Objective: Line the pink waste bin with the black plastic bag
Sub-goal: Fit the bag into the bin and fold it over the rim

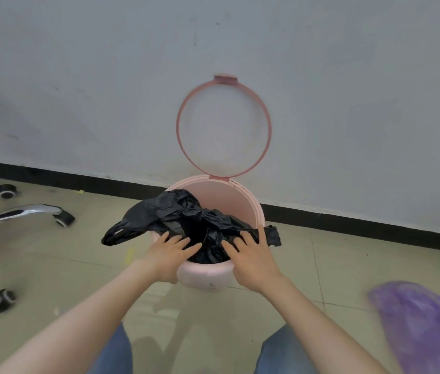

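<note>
The pink waste bin (243, 203) stands on the floor against the wall, its pink ring (224, 128) swung up and leaning on the wall. A crumpled black plastic bag (186, 217) lies across the bin's mouth; part sags inside, one handle hangs over the left rim and a corner sticks out past the right rim. My left hand (171, 255) rests flat on the bag at the near left rim, fingers spread. My right hand (251, 255) presses on the bag at the near right rim, fingers also apart. Neither hand visibly grips the plastic.
An office chair base (19, 214) with chrome legs and castors stands at the left. A purple plastic bag (423, 325) lies blurred at the lower right. A black skirting board (348, 222) runs along the grey wall. My knees in jeans show at the bottom.
</note>
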`<state>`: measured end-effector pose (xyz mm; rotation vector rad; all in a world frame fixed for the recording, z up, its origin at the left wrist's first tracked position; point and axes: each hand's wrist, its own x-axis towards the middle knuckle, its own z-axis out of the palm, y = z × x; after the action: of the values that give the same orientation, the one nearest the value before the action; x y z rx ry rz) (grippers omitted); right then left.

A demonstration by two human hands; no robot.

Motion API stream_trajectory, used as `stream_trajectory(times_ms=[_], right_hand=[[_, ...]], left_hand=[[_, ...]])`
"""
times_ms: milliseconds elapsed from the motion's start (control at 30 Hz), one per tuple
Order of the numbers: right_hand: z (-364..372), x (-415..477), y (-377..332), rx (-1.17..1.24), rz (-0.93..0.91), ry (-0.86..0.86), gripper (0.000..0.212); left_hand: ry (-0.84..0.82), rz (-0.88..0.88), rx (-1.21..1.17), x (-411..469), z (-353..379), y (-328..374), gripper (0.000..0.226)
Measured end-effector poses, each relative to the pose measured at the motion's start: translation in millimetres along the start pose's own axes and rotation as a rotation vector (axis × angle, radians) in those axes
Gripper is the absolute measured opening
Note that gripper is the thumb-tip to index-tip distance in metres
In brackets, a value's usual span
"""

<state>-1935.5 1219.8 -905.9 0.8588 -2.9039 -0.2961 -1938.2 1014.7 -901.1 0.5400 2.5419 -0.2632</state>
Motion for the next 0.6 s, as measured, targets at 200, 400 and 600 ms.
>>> stream_trajectory(times_ms=[200, 400, 600], right_hand=[[12.5, -7.8, 8.3, 0.096, 0.079, 0.178, 0.053], [23.9, -2.5, 22.5, 0.148, 0.075, 0.293, 0.050], [39.9, -24.8, 42.4, 0.162, 0.057, 0.450, 0.024]], left_hand=[[0.111, -0.055, -0.128, -1.5, 8.4, -1.2, 0.069], [0.343, -0.028, -0.161, -1.7, 8.7, -8.8, 0.053], [0.753, 0.048, -0.206, -11.0, 33.7, -11.0, 0.018]])
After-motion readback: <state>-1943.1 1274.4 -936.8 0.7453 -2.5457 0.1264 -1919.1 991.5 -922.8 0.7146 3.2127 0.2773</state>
